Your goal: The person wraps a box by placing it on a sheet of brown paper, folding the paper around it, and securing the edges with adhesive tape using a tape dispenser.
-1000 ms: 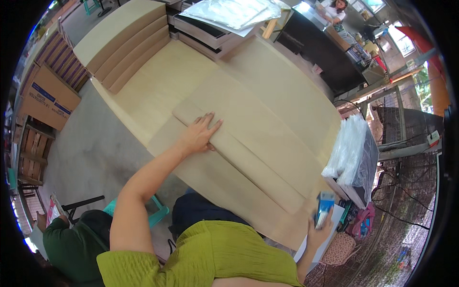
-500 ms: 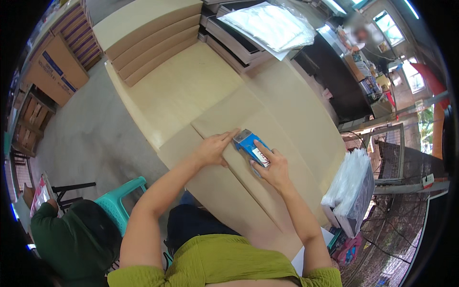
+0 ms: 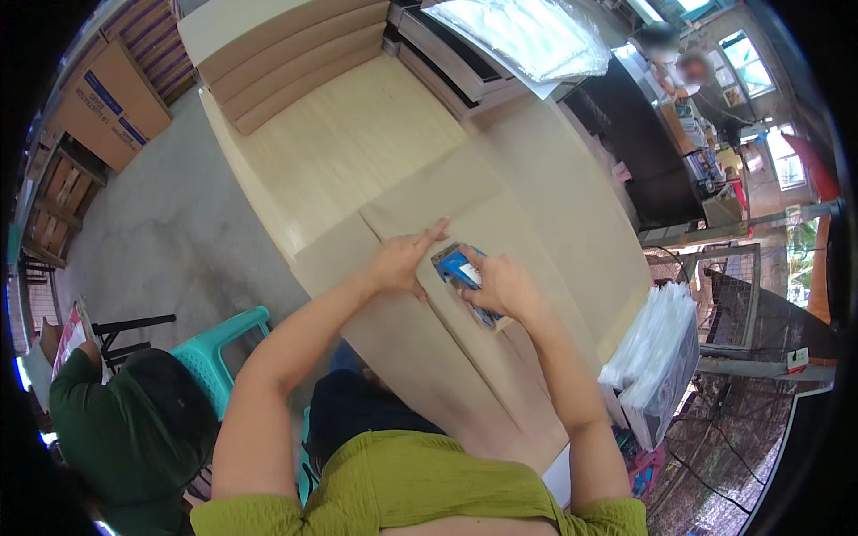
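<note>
A large brown cardboard box [image 3: 465, 192] lies on the table in front of me, a seam between its flaps running diagonally toward my body. Fingers spread, my left hand [image 3: 400, 262] presses on the cardboard at the far part of this seam. Just right of the seam, my right hand [image 3: 507, 290] grips a blue, block-shaped hand tool [image 3: 457, 264] with a grey metal front end. The tool rests on the cardboard, its front close to my left fingertips. My right palm and fingers cover much of its body, and its exact kind is unclear.
Stacked flat cardboard boxes [image 3: 295, 67] stand at the table's far left, beside plastic-wrapped white sheets [image 3: 527, 40]. Clear plastic bags [image 3: 651, 344] sit at the right edge. At lower left, a person in dark green [image 3: 125, 438] is near a teal stool [image 3: 214, 357].
My right hand has shifted slightly toward me and wraps further over the blue tool, hiding more of it. My left hand has stayed at the seam, its fingers raised a little more.
</note>
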The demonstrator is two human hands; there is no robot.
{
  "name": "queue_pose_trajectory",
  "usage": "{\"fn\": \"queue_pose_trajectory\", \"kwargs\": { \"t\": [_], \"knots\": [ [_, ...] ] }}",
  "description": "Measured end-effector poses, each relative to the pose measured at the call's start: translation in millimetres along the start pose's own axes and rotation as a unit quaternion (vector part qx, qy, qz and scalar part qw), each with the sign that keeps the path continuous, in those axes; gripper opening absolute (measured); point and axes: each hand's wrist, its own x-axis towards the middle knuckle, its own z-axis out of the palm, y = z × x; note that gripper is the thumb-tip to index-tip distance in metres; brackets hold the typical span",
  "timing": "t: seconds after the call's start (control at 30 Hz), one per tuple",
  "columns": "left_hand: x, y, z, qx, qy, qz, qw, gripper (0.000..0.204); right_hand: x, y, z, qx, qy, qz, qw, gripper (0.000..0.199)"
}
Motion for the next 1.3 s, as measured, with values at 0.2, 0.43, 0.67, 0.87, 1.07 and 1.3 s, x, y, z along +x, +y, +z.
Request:
{"fn": "queue_pose_trajectory", "kwargs": {
  "t": [0.2,0.43,0.67,0.87,1.07,1.3],
  "knots": [
    [-0.1,7.8,-2.0,0.025,-0.011,-0.009,1.000,0.145,-11.5,20.1,1.3,-0.023,-0.018,-0.070,0.997,0.071],
    [2.1,14.8,-0.5,0.064,-0.045,-0.024,0.997,0.133,-97.6,48.4,15.8,-0.075,-0.085,-0.005,0.994,0.070],
    [-2.3,25.9,8.7,0.225,-0.055,0.056,0.971,0.118,-226.0,123.8,66.1,-0.084,-0.156,0.041,0.983,0.072],
    [7.1,26.9,12.9,0.254,-0.078,0.070,0.962,0.112,-196.7,114.1,77.5,-0.156,-0.248,0.071,0.953,0.053],
    [-0.4,26.4,7.9,0.260,-0.069,0.061,0.961,0.108,-145.8,48.4,75.3,-0.312,-0.359,0.076,0.876,0.031],
    [4.4,25.8,17.9,0.227,-0.055,0.058,0.971,0.104,-113.8,50.1,86.3,-0.363,-0.546,0.009,0.755,0.038]
  ]
}}
